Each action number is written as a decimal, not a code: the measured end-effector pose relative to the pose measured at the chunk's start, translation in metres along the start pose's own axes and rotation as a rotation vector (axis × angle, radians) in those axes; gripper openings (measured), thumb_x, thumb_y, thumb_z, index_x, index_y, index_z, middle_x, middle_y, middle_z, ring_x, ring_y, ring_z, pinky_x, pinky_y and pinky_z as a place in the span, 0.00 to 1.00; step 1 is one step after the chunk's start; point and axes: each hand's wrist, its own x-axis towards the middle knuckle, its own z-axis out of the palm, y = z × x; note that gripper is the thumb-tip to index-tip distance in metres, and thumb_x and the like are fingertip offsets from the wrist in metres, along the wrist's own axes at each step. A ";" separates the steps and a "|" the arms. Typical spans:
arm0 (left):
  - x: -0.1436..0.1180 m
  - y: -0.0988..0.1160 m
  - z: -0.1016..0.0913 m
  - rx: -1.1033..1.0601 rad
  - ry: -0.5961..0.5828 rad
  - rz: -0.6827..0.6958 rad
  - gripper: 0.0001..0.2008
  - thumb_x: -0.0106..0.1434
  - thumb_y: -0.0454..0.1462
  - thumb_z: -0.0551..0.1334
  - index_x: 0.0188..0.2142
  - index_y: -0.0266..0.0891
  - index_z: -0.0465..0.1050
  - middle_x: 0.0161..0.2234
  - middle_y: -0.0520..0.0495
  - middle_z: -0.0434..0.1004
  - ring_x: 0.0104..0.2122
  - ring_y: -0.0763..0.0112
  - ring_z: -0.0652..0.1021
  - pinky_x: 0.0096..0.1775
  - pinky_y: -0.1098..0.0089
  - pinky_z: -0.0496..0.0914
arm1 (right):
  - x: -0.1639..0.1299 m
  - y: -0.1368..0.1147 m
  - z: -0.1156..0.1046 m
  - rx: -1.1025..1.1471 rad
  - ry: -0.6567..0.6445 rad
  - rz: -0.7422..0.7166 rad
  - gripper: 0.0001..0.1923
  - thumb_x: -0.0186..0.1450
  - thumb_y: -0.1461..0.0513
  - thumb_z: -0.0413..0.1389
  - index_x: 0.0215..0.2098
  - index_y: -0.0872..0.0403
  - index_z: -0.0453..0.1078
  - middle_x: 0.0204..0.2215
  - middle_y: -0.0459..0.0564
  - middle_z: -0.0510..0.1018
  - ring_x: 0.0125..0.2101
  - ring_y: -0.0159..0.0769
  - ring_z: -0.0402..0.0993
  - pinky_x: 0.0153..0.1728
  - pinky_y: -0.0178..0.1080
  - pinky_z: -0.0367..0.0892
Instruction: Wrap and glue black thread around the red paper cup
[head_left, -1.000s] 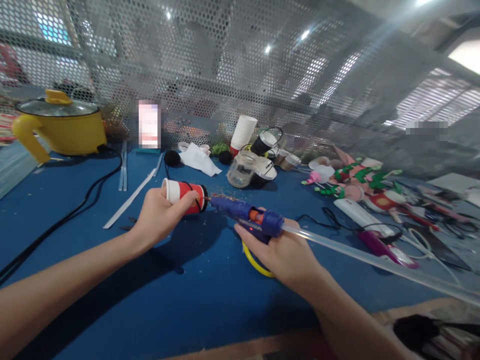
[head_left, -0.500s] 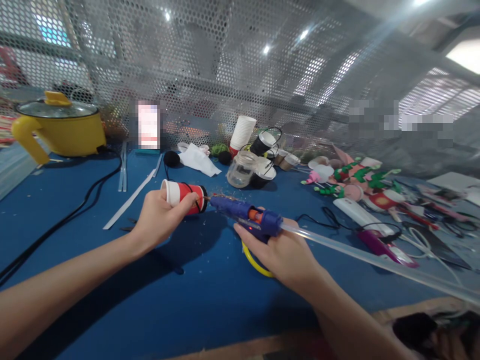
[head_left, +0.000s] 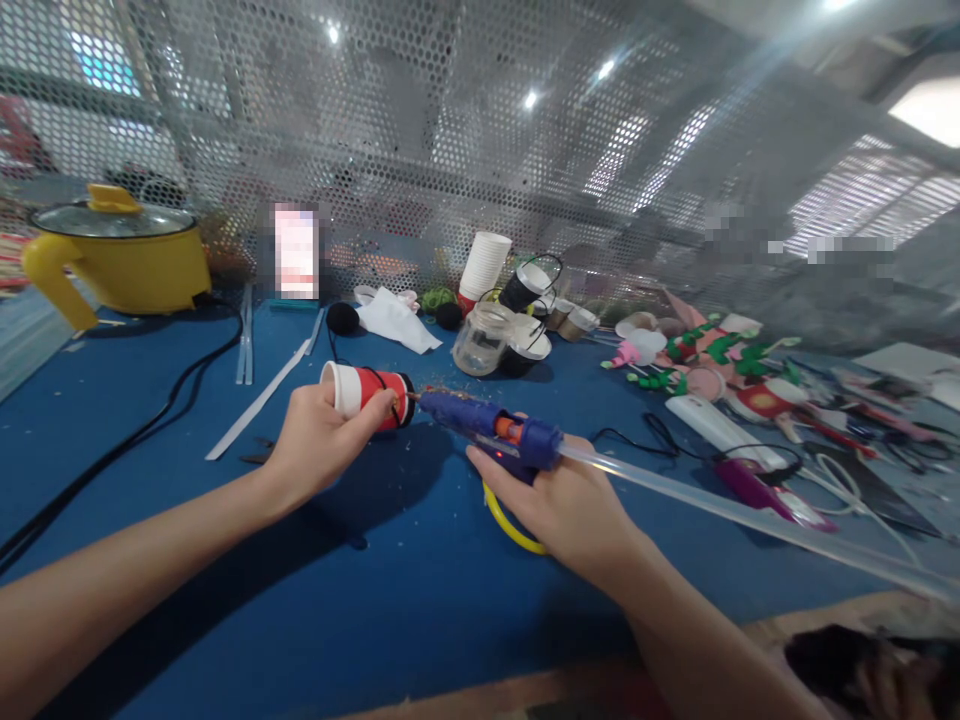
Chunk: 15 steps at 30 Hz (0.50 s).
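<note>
Above the blue counter (head_left: pixel 390 600), our left hand (head_left: pixel 315 445) clasps the paper cup (head_left: pixel 367 392); our right hand (head_left: pixel 562 500) grips the glue gun (head_left: pixel 487 430), nozzle at its base. Gluing appears underway, unfinished.

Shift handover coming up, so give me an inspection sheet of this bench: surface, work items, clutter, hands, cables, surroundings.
Surface: blue table top, specked with small debris near the hands.
Work items: red and white paper cup held on its side; blue glue gun, nozzle at the cup's base, clear glue stick trailing from its back.
Clutter: glass jar, stacked white cups, craft decorations, white strips.
Hands: left hand grips the cup; right hand grips the gun.
Cables: black cable from the yellow pot; yellow cable under the right hand.
Surroundings: perforated metal screen behind the bench.
</note>
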 end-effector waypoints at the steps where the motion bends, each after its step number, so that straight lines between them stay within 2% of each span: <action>1: 0.000 -0.001 0.000 0.006 0.001 0.004 0.13 0.50 0.43 0.59 0.20 0.34 0.68 0.19 0.51 0.64 0.21 0.75 0.64 0.20 0.75 0.59 | 0.000 0.000 0.000 -0.001 0.005 -0.003 0.09 0.56 0.59 0.50 0.27 0.53 0.70 0.24 0.52 0.77 0.27 0.42 0.74 0.26 0.38 0.67; 9: -0.001 -0.004 -0.001 0.053 0.006 0.050 0.13 0.50 0.44 0.58 0.22 0.34 0.69 0.20 0.50 0.68 0.22 0.73 0.68 0.21 0.74 0.62 | 0.001 0.000 -0.001 0.002 -0.010 -0.010 0.08 0.56 0.59 0.50 0.27 0.53 0.70 0.24 0.51 0.77 0.27 0.41 0.74 0.27 0.39 0.67; 15: -0.001 -0.005 0.000 0.072 0.012 0.085 0.13 0.51 0.44 0.58 0.21 0.34 0.70 0.19 0.50 0.67 0.21 0.73 0.67 0.20 0.75 0.62 | 0.001 0.002 -0.001 0.010 -0.002 -0.030 0.09 0.56 0.59 0.50 0.28 0.53 0.70 0.24 0.50 0.76 0.27 0.40 0.74 0.27 0.38 0.67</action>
